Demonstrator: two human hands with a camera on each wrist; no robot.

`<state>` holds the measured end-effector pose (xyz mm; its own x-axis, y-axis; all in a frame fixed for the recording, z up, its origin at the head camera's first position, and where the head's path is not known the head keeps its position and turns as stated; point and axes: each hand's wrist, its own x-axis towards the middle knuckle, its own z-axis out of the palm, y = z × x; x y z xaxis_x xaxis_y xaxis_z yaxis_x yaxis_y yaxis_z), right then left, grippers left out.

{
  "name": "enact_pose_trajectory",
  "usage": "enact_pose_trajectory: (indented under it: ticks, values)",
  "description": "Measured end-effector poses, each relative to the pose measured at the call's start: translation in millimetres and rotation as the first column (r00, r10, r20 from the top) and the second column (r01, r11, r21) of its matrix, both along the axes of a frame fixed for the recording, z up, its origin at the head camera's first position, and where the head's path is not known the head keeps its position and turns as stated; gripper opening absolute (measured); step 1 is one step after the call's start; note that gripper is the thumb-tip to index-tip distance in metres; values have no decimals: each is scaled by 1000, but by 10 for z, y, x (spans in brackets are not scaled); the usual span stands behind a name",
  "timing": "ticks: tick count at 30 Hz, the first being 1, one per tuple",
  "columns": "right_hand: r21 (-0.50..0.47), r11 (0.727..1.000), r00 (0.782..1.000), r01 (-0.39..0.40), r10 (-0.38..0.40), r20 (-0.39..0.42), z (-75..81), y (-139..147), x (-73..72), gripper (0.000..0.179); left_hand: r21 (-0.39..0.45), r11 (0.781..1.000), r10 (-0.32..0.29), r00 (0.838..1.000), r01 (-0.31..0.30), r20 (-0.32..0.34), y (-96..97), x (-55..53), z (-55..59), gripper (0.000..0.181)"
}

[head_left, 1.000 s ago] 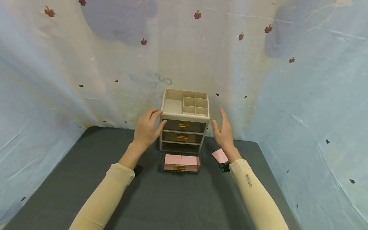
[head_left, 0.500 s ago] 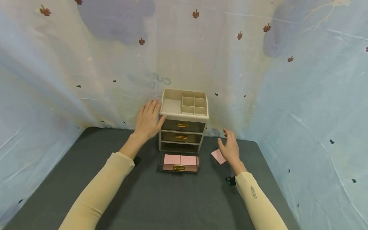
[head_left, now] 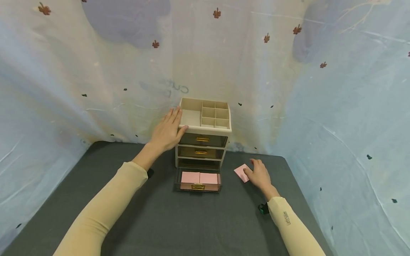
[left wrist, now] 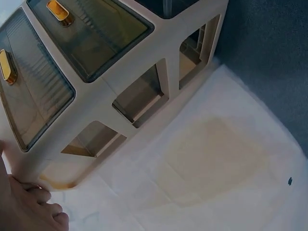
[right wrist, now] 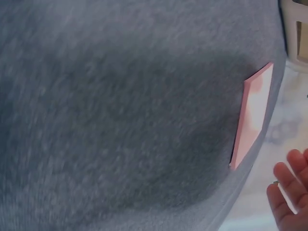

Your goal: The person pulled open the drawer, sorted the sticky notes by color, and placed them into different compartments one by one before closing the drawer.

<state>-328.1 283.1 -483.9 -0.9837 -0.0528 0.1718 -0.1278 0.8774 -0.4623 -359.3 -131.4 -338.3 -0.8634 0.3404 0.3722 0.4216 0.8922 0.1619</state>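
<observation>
A cream desk organizer [head_left: 203, 130] with smoky drawers stands at the back of the table. Its bottom drawer [head_left: 197, 186] is pulled out and has two pink notepads [head_left: 208, 178] side by side inside. My left hand [head_left: 166, 132] rests along the organizer's upper left edge, fingers extended; in the left wrist view its fingers [left wrist: 45, 204] are at the organizer's corner. My right hand [head_left: 260, 176] hovers over the right edge of a loose pink notepad [head_left: 241, 172]. In the right wrist view, the fingers [right wrist: 288, 185] are spread, apart from that notepad [right wrist: 253, 115].
The organizer's top tray [head_left: 191, 116] has one large compartment and several small ones. Two upper drawers [head_left: 200, 152] are closed. A dark cloth covers the table [head_left: 192, 224], and a patterned curtain [head_left: 262, 78] hangs close behind and at the sides.
My right hand has lowered from beside the organizer to the loose notepad on the right. My left hand has slid slightly up onto the organizer's top left edge. The drawer stays out.
</observation>
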Motion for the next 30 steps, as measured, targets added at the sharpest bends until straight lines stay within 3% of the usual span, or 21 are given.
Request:
enact_pose_trajectory:
  ticks: [8, 21, 30]
  values:
    - [82, 996, 996, -46, 39, 86, -40, 89, 0, 67, -8, 1000, -11, 999, 11, 32, 2, -1, 26, 79]
    - [117, 991, 988, -70, 53, 146, -104, 207, -7, 65, -8, 1000, -19, 999, 19, 36, -6, 37, 51, 79]
    - [103, 989, 977, -105, 83, 196, -49, 225, 7, 61, -17, 1000, -19, 999, 20, 33, 3, 48, 69, 79]
